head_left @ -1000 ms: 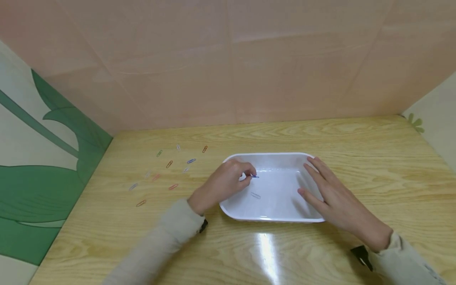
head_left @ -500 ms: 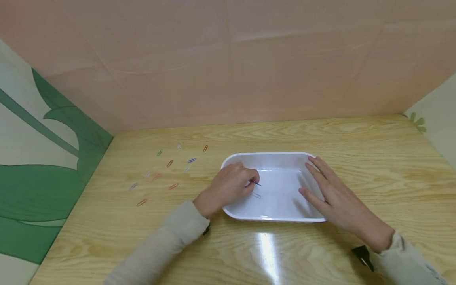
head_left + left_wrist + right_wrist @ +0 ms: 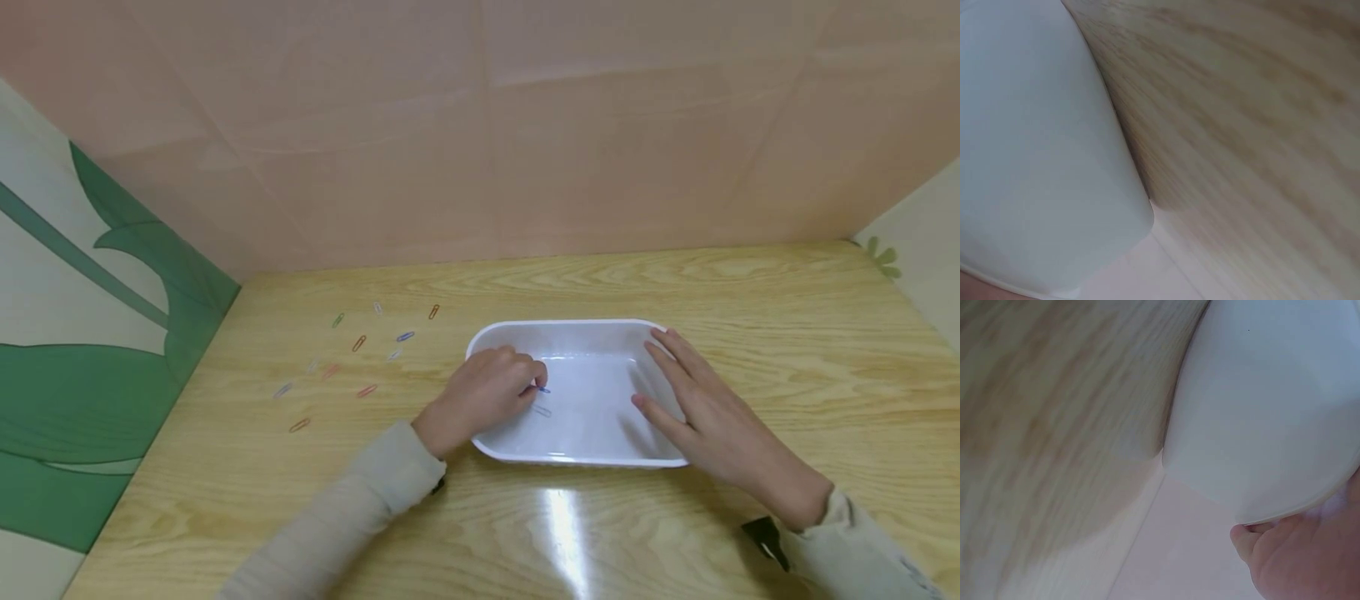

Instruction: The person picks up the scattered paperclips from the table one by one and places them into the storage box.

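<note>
Protruding from left hand [image 3: 487,390]: blue paperclip [image 3: 545,390]

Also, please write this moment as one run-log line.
left hand: pinches blue paper clip inside white tray; right hand: at tray's right rim; pale clip: on tray floor; other clips: on table

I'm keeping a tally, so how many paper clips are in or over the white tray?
2: a blue clip pinched in the left hand, and a pale clip lying in the white tray. The hand may hide others.
</note>
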`<action>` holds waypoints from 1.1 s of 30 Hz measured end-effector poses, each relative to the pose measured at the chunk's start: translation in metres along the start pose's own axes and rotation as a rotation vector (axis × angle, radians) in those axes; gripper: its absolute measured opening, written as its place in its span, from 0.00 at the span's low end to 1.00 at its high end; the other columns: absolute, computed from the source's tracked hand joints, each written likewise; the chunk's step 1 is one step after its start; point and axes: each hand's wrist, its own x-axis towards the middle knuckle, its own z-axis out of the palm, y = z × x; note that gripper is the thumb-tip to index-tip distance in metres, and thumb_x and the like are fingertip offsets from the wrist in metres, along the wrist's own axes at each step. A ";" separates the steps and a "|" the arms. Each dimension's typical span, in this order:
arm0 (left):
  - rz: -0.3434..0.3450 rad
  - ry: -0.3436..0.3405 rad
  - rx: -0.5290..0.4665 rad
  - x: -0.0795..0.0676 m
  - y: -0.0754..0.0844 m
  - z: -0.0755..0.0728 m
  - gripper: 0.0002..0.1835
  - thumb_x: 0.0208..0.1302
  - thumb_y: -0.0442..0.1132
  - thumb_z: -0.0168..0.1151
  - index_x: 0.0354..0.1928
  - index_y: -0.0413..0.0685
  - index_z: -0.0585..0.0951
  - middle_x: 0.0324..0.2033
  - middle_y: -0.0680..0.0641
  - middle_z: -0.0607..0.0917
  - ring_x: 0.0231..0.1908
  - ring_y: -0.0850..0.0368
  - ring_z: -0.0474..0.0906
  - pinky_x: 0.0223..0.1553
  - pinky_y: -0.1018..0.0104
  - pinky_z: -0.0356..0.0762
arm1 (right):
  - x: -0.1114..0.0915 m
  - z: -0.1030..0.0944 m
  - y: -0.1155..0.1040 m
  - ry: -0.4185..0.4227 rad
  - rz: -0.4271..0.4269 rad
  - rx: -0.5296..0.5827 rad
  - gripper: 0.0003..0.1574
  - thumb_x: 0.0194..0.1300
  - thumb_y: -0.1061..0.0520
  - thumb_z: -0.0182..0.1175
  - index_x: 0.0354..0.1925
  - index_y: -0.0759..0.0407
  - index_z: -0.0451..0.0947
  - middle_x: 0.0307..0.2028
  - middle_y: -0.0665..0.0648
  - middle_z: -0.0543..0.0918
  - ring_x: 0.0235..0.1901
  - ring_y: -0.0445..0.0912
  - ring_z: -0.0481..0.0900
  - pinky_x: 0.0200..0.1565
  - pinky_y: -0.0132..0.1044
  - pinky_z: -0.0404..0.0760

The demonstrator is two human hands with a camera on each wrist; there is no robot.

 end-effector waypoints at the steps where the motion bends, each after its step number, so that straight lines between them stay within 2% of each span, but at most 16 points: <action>1: 0.000 -0.010 0.002 0.000 0.000 0.000 0.09 0.66 0.35 0.61 0.40 0.54 0.88 0.33 0.57 0.89 0.31 0.61 0.76 0.33 0.72 0.73 | 0.000 0.000 0.000 0.004 -0.003 -0.001 0.45 0.73 0.46 0.56 0.75 0.67 0.52 0.76 0.69 0.51 0.77 0.62 0.47 0.77 0.55 0.47; 7: -0.002 -0.041 0.032 0.001 0.001 -0.001 0.13 0.66 0.31 0.58 0.43 0.55 0.88 0.34 0.56 0.89 0.30 0.61 0.75 0.32 0.73 0.72 | 0.001 0.000 0.000 0.005 -0.009 -0.005 0.45 0.72 0.46 0.56 0.75 0.67 0.52 0.76 0.68 0.52 0.77 0.62 0.47 0.76 0.55 0.47; 13: -0.010 -0.046 0.037 0.000 0.001 -0.001 0.14 0.66 0.32 0.58 0.46 0.55 0.88 0.38 0.56 0.90 0.34 0.60 0.78 0.35 0.72 0.74 | 0.002 0.001 0.001 0.003 -0.011 -0.004 0.46 0.72 0.46 0.56 0.75 0.67 0.52 0.77 0.68 0.51 0.77 0.62 0.47 0.76 0.55 0.47; 22: -0.032 -0.021 -0.076 0.000 -0.001 -0.003 0.12 0.67 0.35 0.61 0.48 0.53 0.87 0.41 0.55 0.89 0.41 0.60 0.81 0.45 0.70 0.78 | 0.002 0.001 0.000 0.007 -0.015 -0.002 0.45 0.72 0.46 0.56 0.75 0.68 0.52 0.76 0.67 0.52 0.76 0.63 0.48 0.76 0.56 0.47; 26: -0.012 0.011 -0.123 0.001 -0.003 -0.006 0.10 0.67 0.36 0.61 0.47 0.50 0.87 0.39 0.53 0.89 0.41 0.59 0.81 0.47 0.69 0.78 | 0.002 0.001 0.000 0.020 -0.024 -0.003 0.45 0.72 0.46 0.56 0.75 0.68 0.53 0.76 0.68 0.53 0.76 0.63 0.48 0.77 0.54 0.47; 33: 0.020 0.110 -0.221 0.000 -0.007 -0.011 0.11 0.65 0.33 0.62 0.47 0.44 0.86 0.37 0.49 0.88 0.41 0.56 0.81 0.50 0.65 0.79 | 0.001 0.002 0.001 0.019 -0.026 0.000 0.45 0.72 0.47 0.56 0.74 0.69 0.53 0.76 0.69 0.53 0.76 0.63 0.48 0.77 0.51 0.45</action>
